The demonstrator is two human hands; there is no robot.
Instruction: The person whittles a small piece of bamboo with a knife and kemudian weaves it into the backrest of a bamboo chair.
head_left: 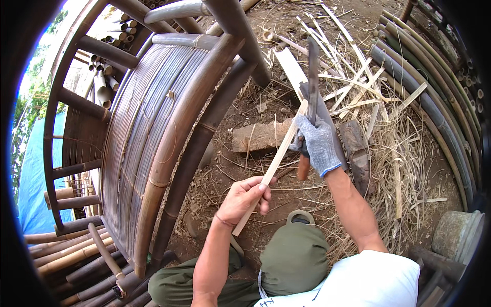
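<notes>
The bare left hand [244, 197] grips a pale bamboo strip [271, 169] near its lower end; the strip's long axis slants up and away to the right, meeting the blade [312, 71] that the gloved right hand [318, 146] clasps by its handle. A wooden block [258, 136] lies just beyond both hands. Left of them stands a bamboo chair [153, 128]; right of them, a grey pot [456, 235], contents hidden.

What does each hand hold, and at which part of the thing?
The left hand holds a bamboo strip near its lower end. The gloved right hand holds a knife by the handle, its blade against the strip's upper end.
</notes>
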